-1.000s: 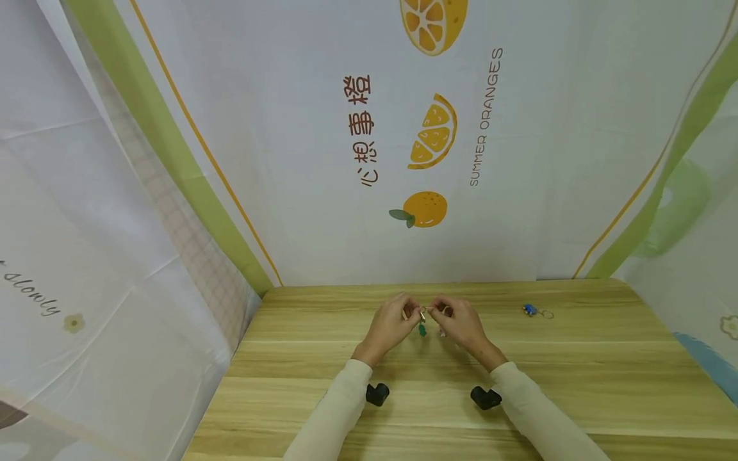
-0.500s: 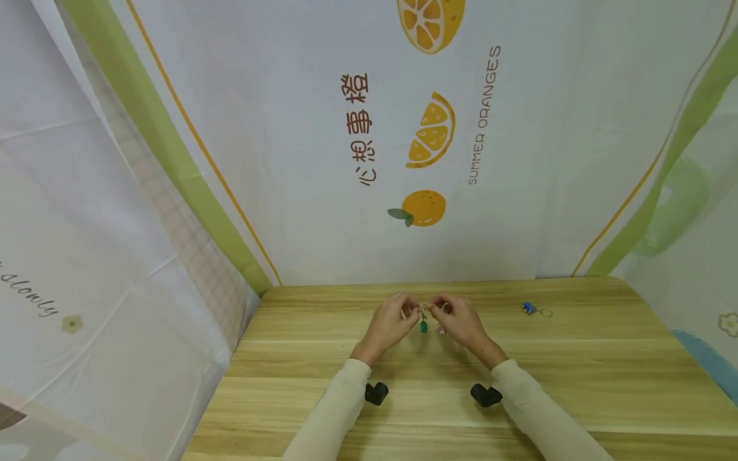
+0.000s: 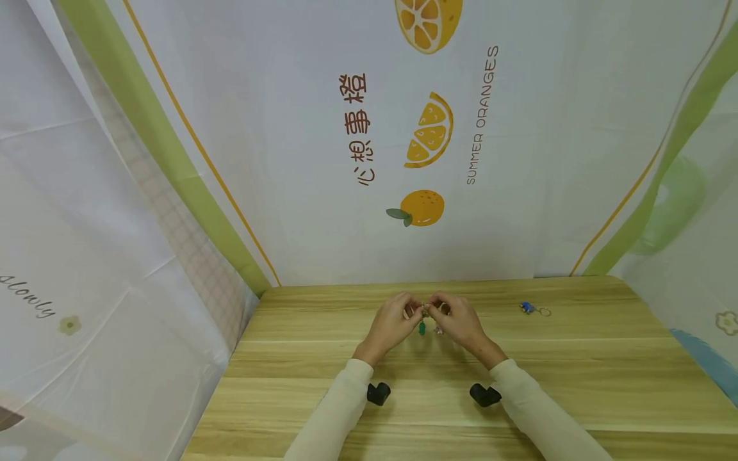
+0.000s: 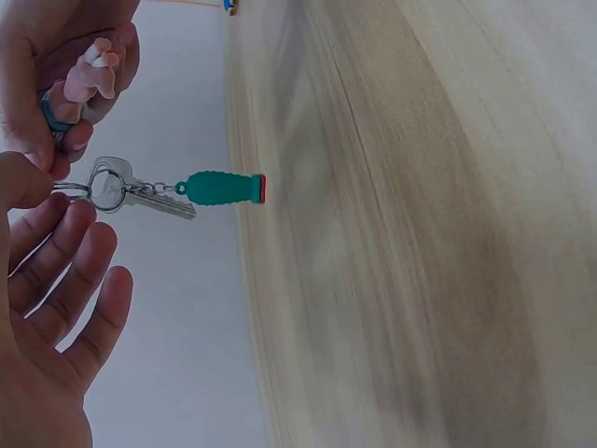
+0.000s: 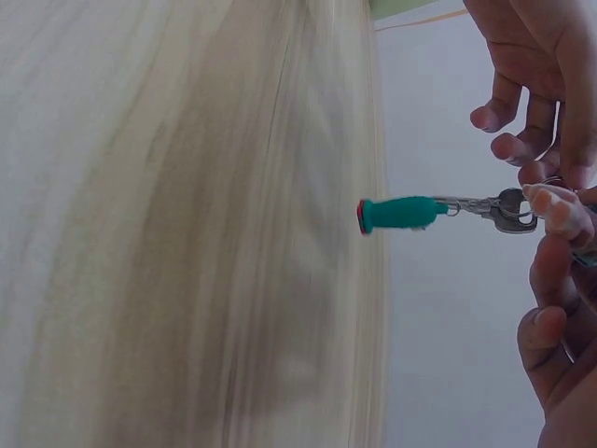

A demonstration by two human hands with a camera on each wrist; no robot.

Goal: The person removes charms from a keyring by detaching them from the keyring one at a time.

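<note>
"Silver metal key (image 4: 160,200) hangs in midair between a person's two hands, above a pale wood-grain table (image 3: 288,358); who has hold of it?"

"Left hand (image 3: 389,330) pinches the thin silver metal ring (image 4: 71,186) between thumb and forefinger, its other fingers spread; right hand (image 3: 461,326) curls round a pink-and-white figure charm (image 4: 93,75), fingertips meeting at the ring, though whether they pinch it too cannot be told"

"What would serve this ring work best?"

"Judging by the grip, a firm left pinch, with a right fingernail prising at any gap in the wire; the green ribbed charm with a red end (image 4: 219,188) is best left hanging below the fingertips, lest its chain twist or the key slip"

"Any containers?"

"None seen; the ring comes nearest, apparently bearing key and green charm, while a small blue figure charm (image 3: 527,308) with its own metal ring lies well apart on the table, to the person's right near the far edge"
</note>
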